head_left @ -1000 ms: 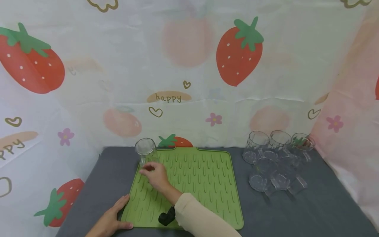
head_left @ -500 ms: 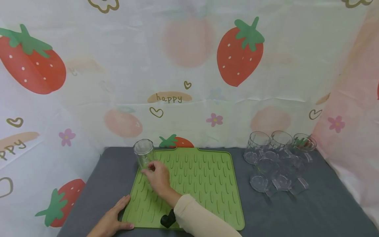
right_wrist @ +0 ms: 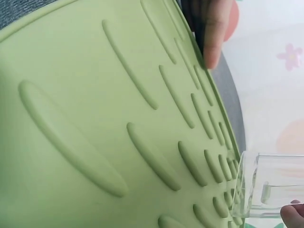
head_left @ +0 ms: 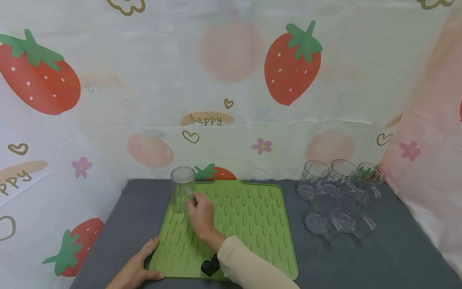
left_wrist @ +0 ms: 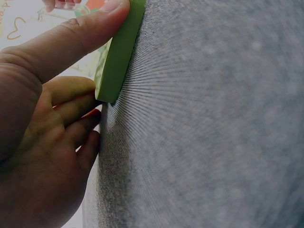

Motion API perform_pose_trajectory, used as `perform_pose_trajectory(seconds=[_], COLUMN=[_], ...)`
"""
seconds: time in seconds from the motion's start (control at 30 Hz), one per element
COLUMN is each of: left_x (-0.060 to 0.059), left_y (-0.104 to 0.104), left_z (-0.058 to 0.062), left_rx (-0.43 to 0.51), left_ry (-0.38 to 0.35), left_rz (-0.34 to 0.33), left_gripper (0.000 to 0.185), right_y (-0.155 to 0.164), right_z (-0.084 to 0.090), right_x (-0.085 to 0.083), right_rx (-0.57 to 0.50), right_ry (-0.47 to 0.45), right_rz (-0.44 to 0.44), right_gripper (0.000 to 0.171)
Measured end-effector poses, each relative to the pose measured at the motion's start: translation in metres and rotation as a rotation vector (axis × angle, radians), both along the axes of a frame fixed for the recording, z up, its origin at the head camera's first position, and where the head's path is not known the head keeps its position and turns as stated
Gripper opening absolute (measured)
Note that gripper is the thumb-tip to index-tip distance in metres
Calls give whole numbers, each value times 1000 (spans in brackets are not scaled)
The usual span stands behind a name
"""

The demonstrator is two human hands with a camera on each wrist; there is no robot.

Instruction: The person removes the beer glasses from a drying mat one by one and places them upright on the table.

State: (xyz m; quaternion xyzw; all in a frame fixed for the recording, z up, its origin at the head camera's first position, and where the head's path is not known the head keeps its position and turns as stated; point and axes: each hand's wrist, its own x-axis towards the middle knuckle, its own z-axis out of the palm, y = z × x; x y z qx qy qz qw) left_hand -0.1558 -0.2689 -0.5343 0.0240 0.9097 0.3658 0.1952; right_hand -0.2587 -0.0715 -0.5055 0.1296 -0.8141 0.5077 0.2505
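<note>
A clear glass mug (head_left: 183,188) stands at the back left corner of the green ridged mat (head_left: 245,233). My right hand (head_left: 202,214) pinches its handle between thumb and fingers, on the side toward the mat's middle. I cannot tell which end of the mug is up. In the right wrist view the mug (right_wrist: 256,187) has one end at the mat's surface, and only fingertips (right_wrist: 293,216) show. My left hand (head_left: 135,267) rests at the mat's front left corner, fingers extended along the left edge. Its thumb (left_wrist: 90,38) lies on the mat's front edge (left_wrist: 118,57).
Several clear glass mugs (head_left: 315,180) stand close together on the grey table (head_left: 393,241), right of the mat. A fabric backdrop (head_left: 231,80) printed with strawberries rises behind. A black device (head_left: 210,265) sits at my right wrist.
The mug in my right hand first shifted slightly left and tilted, then moved right and straightened over the mat's back left corner. My left hand stays at the mat's corner.
</note>
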Motion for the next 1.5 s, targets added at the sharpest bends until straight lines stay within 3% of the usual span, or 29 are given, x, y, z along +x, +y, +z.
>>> perform_pose_trajectory(seconds=[0.3, 0.6, 0.93, 1.27, 1.5], left_x=[-1, -1, -1, -3, -2], left_y=[0, 0, 0, 1, 1], left_z=[0, 0, 2, -2, 1], left_rx=[-7, 1, -6, -27, -35], left_ry=[-4, -10, -12, -15, 0], left_rz=[7, 8, 8, 13, 25], left_gripper=[108, 108, 110, 109, 112], right_y=[2, 7, 14, 29, 45], right_z=[1, 1, 9, 18, 21], right_x=[-1, -5, -4, -2, -1], right_rx=[-13, -10, 16, -22, -28], right_ry=[-39, 45, 67, -22, -33], right_rz=[20, 44, 114, 204, 236], right_gripper=[16, 11, 15, 19, 21])
